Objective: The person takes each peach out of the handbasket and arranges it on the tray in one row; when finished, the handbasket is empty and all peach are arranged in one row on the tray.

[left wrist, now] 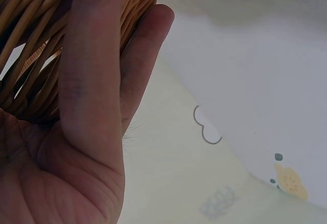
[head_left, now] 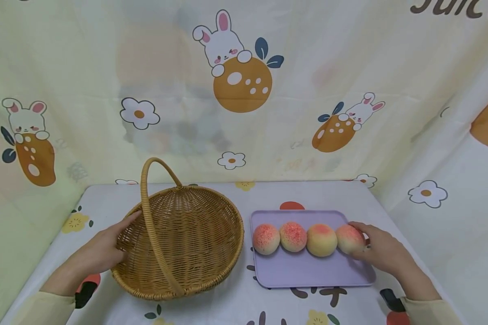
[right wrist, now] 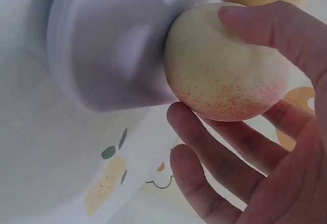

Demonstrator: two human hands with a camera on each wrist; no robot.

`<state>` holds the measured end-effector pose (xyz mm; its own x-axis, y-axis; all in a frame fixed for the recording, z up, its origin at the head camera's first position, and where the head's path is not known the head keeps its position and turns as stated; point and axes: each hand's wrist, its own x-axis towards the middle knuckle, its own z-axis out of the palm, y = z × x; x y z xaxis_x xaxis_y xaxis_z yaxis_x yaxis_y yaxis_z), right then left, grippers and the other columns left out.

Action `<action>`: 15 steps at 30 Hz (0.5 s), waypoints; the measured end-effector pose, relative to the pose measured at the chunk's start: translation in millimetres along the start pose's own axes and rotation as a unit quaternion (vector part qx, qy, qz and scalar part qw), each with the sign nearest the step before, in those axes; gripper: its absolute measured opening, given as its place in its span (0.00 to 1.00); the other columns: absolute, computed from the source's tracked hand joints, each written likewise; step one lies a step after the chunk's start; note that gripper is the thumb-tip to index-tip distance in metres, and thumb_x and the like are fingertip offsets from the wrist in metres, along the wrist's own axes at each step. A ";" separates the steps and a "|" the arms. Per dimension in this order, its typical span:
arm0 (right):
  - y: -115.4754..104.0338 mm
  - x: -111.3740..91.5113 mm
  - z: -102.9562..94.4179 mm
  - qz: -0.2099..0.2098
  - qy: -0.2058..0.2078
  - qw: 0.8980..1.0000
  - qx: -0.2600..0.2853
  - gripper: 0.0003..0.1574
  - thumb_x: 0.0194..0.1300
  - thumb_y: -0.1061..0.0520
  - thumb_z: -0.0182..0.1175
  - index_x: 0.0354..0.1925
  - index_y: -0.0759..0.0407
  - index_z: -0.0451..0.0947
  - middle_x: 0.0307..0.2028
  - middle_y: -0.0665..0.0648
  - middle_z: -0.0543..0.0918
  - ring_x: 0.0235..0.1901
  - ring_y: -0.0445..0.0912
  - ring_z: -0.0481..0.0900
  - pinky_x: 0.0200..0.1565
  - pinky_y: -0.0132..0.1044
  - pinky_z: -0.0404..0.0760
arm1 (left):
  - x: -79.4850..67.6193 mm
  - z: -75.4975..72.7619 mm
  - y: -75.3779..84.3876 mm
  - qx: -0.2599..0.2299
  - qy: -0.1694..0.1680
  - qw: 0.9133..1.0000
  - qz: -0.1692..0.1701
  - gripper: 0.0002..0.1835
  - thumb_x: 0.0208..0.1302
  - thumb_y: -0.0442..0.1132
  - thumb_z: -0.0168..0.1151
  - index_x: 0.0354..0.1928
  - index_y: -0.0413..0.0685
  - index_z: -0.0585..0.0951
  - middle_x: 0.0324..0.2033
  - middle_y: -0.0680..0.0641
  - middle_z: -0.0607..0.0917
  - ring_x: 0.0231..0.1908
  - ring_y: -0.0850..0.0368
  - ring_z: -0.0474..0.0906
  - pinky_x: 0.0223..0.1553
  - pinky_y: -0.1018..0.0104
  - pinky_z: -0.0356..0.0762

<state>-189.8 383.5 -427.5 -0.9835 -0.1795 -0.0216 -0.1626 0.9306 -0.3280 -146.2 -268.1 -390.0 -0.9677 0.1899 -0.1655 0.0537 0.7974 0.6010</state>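
Note:
A woven wicker basket (head_left: pixel 195 230) with an arched handle stands on the left, tilted so that its inside faces forward. My left hand (head_left: pixel 99 250) rests against its left side; in the left wrist view straight fingers (left wrist: pixel 92 75) lie along the wicker wall. On the right, a lilac tray (head_left: pixel 309 275) bears several peaches in a row. My right hand (head_left: pixel 384 248) holds the rightmost peach (head_left: pixel 349 239), thumb on one side and fingers on the other. That peach (right wrist: pixel 225 65) is pale with red speckles in the right wrist view. Left of it sits a yellower peach (head_left: pixel 321 240).
Two redder peaches, the leftmost peach (head_left: pixel 266 239) and the peach beside it (head_left: pixel 293 236), lie on the tray's left half. A patterned white cloth (head_left: pixel 227 307) covers the table. Behind hangs a curtain (head_left: pixel 166 149) printed with rabbits and flowers.

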 end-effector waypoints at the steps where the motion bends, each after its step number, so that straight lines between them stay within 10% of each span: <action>1: 0.5 0.6 0.9 0.001 0.005 1.000 -0.001 0.52 0.47 0.44 0.77 0.67 0.62 0.72 0.48 0.64 0.83 0.40 0.52 0.81 0.31 0.46 0.75 | 0.6 0.1 0.0 0.000 0.000 1.000 -0.001 0.56 0.46 0.24 0.66 0.80 0.45 0.52 0.70 0.22 0.60 0.61 0.27 0.68 0.43 0.47 0.77; 15: 2.9 3.7 -1.7 0.014 -0.018 1.000 0.010 0.52 0.52 0.37 0.75 0.66 0.61 0.70 0.43 0.60 0.85 0.39 0.50 0.82 0.33 0.44 0.75 | 3.3 -2.6 -1.3 -0.008 -0.007 1.000 -0.003 0.58 0.45 0.23 0.64 0.81 0.49 0.51 0.69 0.21 0.60 0.60 0.25 0.68 0.42 0.49 0.76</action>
<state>-194.1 386.1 -426.9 -0.9842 -0.1648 -0.0651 -0.1326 0.9287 -0.3462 -150.0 -270.0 -389.3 -0.9643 0.1937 -0.1806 0.0437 0.7890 0.6128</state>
